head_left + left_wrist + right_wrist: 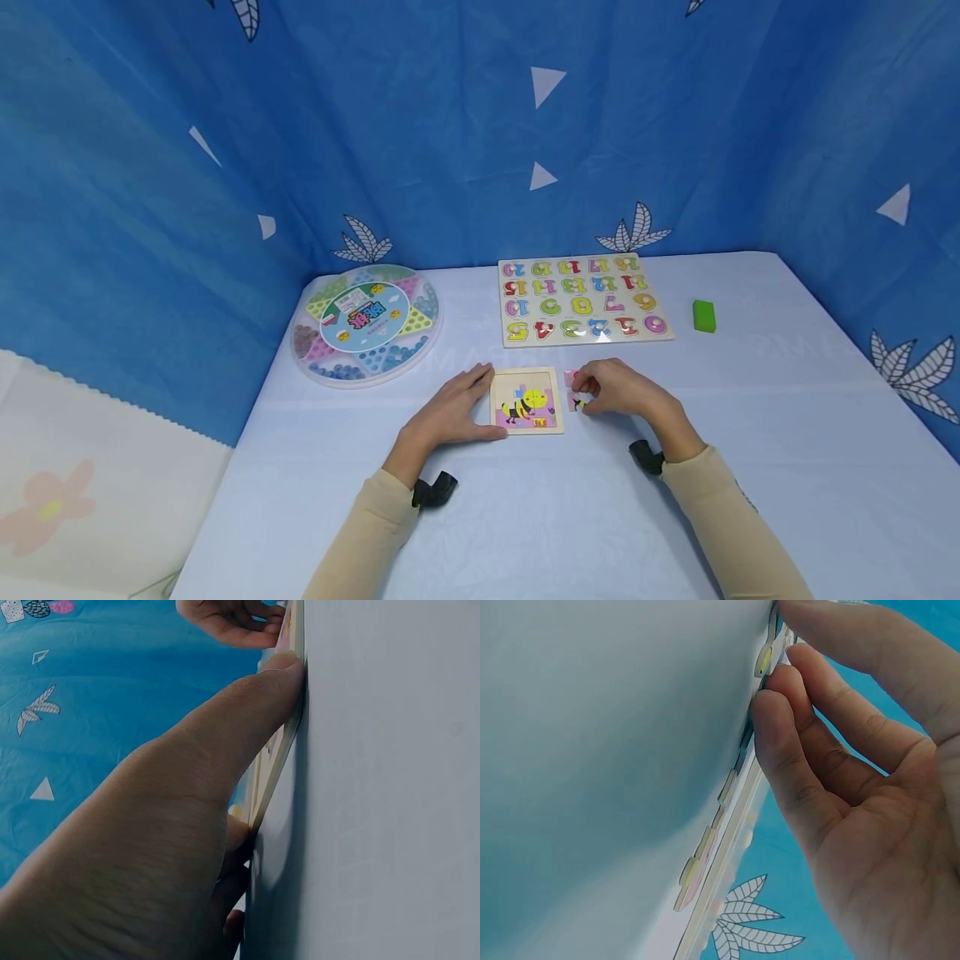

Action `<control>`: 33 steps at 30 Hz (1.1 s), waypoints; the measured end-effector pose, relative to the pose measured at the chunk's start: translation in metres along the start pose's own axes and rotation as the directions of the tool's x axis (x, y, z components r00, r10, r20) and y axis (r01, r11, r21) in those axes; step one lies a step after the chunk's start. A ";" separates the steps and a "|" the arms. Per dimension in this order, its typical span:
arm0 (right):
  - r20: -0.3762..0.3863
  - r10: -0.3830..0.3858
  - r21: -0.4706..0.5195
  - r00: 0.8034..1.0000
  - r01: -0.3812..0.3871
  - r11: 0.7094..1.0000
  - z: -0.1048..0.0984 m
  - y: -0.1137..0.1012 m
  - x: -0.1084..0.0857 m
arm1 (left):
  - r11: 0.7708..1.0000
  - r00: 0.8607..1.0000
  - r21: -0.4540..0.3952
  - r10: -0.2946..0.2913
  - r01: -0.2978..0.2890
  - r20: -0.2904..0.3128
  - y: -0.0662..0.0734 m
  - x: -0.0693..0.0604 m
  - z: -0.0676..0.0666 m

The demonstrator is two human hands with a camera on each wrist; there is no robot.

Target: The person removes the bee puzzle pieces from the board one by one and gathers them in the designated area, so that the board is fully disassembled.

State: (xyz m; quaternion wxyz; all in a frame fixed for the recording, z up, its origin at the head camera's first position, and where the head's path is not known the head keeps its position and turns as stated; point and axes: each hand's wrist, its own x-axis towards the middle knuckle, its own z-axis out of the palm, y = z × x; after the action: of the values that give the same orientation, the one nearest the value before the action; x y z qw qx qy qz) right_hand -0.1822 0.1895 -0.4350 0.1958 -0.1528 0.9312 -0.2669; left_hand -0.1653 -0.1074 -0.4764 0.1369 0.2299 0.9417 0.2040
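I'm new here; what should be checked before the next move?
1. Left hand touching the square pale-wood bee puzzle tray: ok.
2. Space in the tray: ok; bare wood shows at its upper left.
3. Right hand at the loose pink printed puzzle pieces: ok.
4. Firm pinch on one piece: cannot tell.
5. All pieces inside the tray: not ok; some lie beside it.
6. Green rectangular block apart from both hands: ok.
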 end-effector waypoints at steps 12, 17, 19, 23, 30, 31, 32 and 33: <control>-0.013 -0.006 -0.009 1.000 0.006 1.000 0.000 0.001 0.001 | 1.000 1.000 -0.002 0.004 -0.004 -0.009 -0.002 0.000 0.001; -0.014 -0.011 -0.010 1.000 0.011 1.000 0.000 0.001 0.001 | 1.000 1.000 -0.012 0.009 -0.009 -0.007 -0.001 0.000 0.001; -0.014 -0.007 -0.006 1.000 0.007 1.000 0.000 0.001 0.000 | 1.000 1.000 -0.015 0.007 -0.008 -0.005 -0.001 0.000 0.001; -0.013 -0.007 0.000 1.000 0.007 1.000 0.000 -0.001 0.000 | 1.000 1.000 -0.013 0.003 -0.003 -0.002 -0.001 -0.001 0.001; -0.005 -0.010 0.004 1.000 0.010 1.000 -0.001 -0.011 0.003 | 1.000 1.000 -0.012 0.007 -0.007 -0.008 -0.001 0.001 0.002; -0.004 -0.016 0.001 1.000 0.016 1.000 -0.001 -0.014 0.005 | 1.000 1.000 -0.012 0.005 -0.005 -0.008 -0.001 0.001 0.002; -0.004 -0.020 -0.001 1.000 0.020 1.000 0.000 -0.016 0.006 | 1.000 1.000 -0.009 0.003 -0.003 -0.007 -0.001 0.001 0.002; -0.002 -0.024 0.001 1.000 0.024 1.000 0.001 -0.018 0.007 | 1.000 1.000 -0.008 0.002 -0.002 -0.006 -0.001 0.001 0.002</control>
State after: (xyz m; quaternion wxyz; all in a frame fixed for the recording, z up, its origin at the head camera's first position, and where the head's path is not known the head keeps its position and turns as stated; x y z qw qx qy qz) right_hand -0.1847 0.1718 -0.4272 0.1917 -0.1635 0.9294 -0.2697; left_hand -0.1657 -0.1076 -0.4788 0.1345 0.2296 0.9411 0.2087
